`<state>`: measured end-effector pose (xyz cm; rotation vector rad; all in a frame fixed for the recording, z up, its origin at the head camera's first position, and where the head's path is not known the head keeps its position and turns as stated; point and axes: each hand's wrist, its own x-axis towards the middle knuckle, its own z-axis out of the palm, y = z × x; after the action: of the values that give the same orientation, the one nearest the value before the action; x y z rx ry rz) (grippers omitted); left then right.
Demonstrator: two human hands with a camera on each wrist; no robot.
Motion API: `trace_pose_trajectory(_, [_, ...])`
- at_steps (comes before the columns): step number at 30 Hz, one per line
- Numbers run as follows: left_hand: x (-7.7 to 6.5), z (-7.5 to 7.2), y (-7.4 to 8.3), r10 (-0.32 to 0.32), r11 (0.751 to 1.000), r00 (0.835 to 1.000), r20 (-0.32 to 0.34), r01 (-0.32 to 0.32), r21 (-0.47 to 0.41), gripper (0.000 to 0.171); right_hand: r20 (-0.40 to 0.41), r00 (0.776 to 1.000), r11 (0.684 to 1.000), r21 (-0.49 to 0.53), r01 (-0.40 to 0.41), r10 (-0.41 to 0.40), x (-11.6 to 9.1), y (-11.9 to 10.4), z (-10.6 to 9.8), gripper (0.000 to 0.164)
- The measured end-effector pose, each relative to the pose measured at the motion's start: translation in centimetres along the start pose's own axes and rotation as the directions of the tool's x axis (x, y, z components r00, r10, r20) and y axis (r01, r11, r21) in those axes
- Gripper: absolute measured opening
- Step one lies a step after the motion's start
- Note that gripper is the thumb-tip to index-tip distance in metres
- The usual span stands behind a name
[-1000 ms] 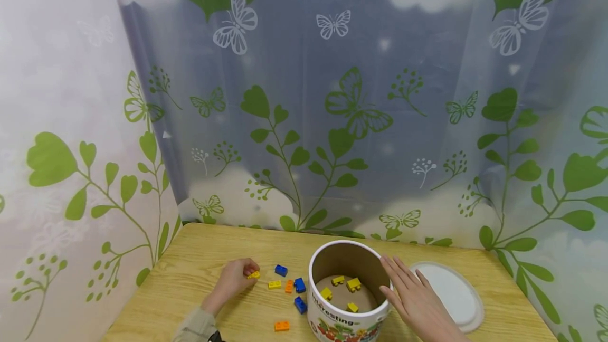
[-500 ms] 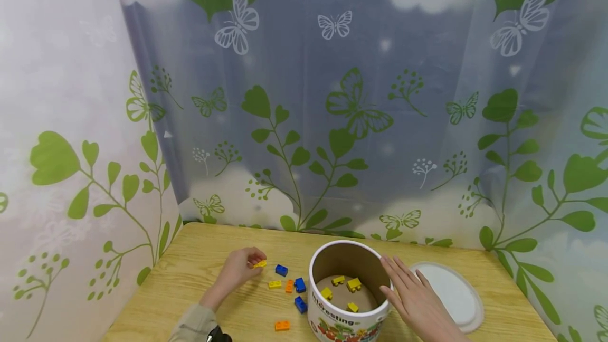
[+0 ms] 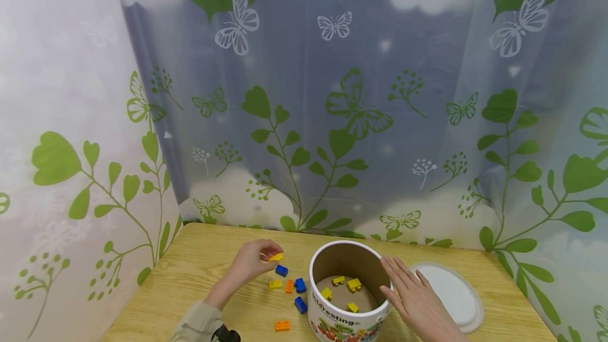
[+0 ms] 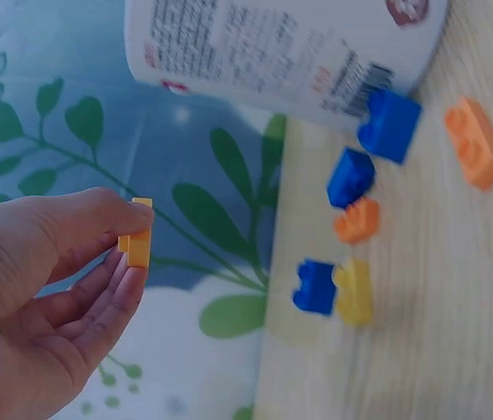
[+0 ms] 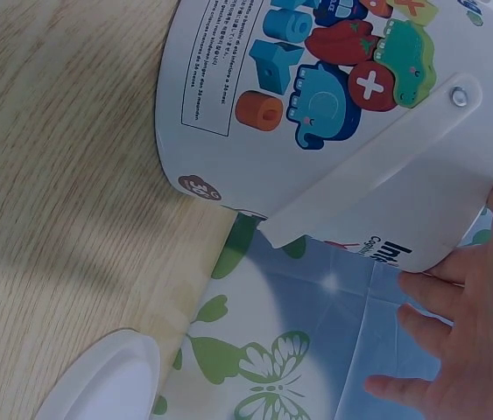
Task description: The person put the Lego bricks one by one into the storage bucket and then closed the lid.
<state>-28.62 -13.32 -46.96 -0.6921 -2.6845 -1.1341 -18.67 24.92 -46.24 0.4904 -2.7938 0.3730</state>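
Observation:
My left hand (image 3: pixel 250 264) pinches a yellow toy brick (image 4: pixel 140 234) between thumb and fingers, raised over the table left of the bucket. Below it lie a blue brick (image 3: pixel 282 271), a yellow brick (image 3: pixel 275 284), an orange brick (image 3: pixel 289 286) and two more blue bricks. Nearer the front is another orange brick (image 3: pixel 282 325). Several yellow bricks, one of them a wheeled piece (image 3: pixel 353 284), lie inside the white round bucket (image 3: pixel 323 307). With fingers straight, my right hand (image 3: pixel 413 297) rests against the bucket's right rim.
A white round lid (image 3: pixel 451 294) lies on the wooden table (image 3: pixel 209 247) to the right of the bucket, partly behind my right hand. The bucket's carrying strap (image 5: pixel 369 166) hangs down its side. A patterned curtain (image 3: pixel 285 120) closes off the table's back.
My left hand has moved right and away from me with the yellow brick, from beside the loose bricks to above the far blue one. The right hand stays on the bucket.

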Motion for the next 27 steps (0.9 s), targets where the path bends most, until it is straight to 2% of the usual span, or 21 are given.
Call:
trace_pose_trajectory(9, [0.9,-0.1,2.9,0.053,0.998,0.998,0.037,-0.052,-0.042,0.02,-0.005,1.0,1.0,-0.001,0.008,-0.008,0.0,0.1,0.1,0.058])
trace_pose_trajectory(14, [1.6,0.2,4.1,0.097,0.995,0.994,0.044,-0.096,-0.033,0.02,-0.007,1.0,1.0,-0.003,0.011,-0.011,0.0,0.1,0.1,0.058])
trace_pose_trajectory(21, [2.7,1.2,6.4,0.158,0.986,0.986,0.05,-0.155,-0.065,0.021,-0.001,1.0,1.0,-0.001,0.001,-0.001,0.0,0.2,0.1,0.058])
trace_pose_trajectory(27, [3.5,2.6,8.3,0.185,0.979,0.978,0.094,-0.175,-0.107,0.019,0.003,1.0,1.0,0.003,-0.008,0.008,0.0,0.1,0.1,0.058])
